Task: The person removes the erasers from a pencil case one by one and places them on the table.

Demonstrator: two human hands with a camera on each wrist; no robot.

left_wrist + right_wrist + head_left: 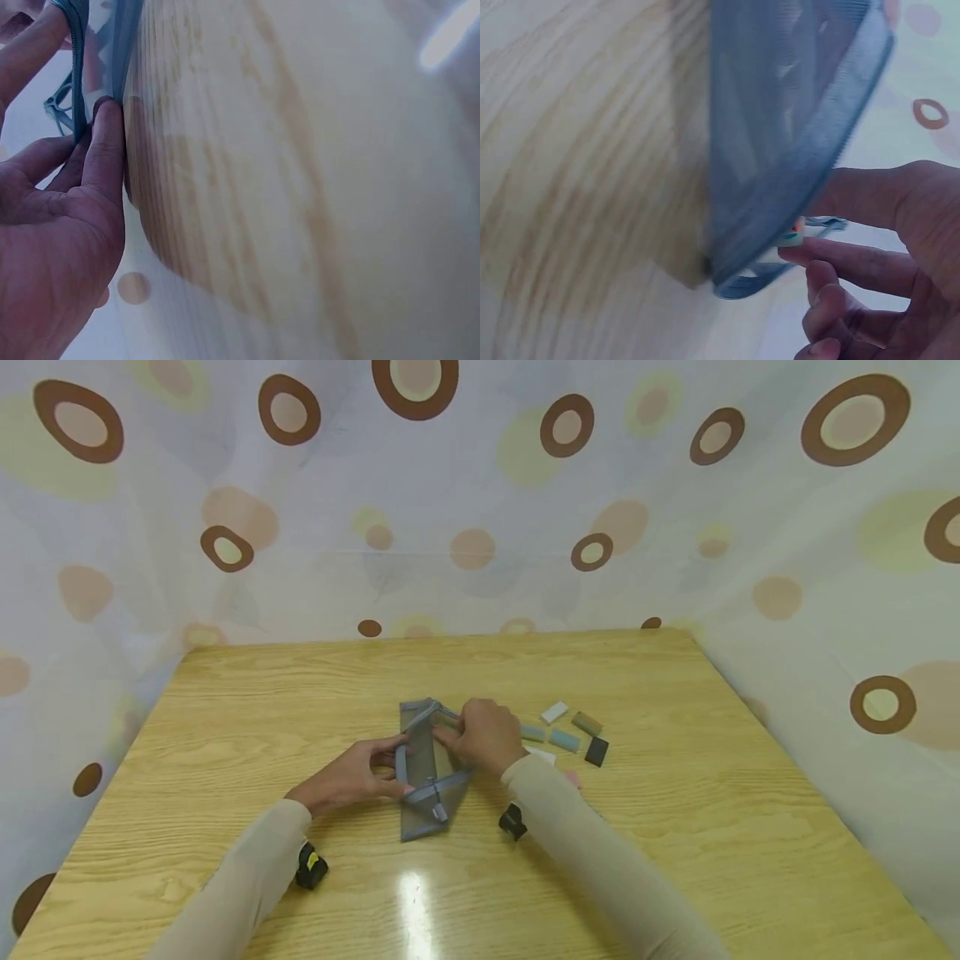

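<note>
A grey-blue mesh zipper pouch [420,810] stands on the table with its zipper mouth spread apart. My left hand [354,775] grips the pouch's left edge; in the left wrist view the fingers [103,154] curl at the zipper band. At the mouth's right side is my right hand [486,737], its fingertips inside the opening. In the right wrist view, the thumb and index finger of that hand [877,255] pinch a small white block with red and green marks [791,235], partly hidden by the pouch's rim. A zipper pull [439,812] hangs at the near end.
Right of the pouch lie several small blocks: a white one [555,712], a brown-green one [587,723], a black one [597,752], a blue one [565,740] and a green one [533,732]. A pink piece [573,778] is partly covered by the right sleeve [592,852].
</note>
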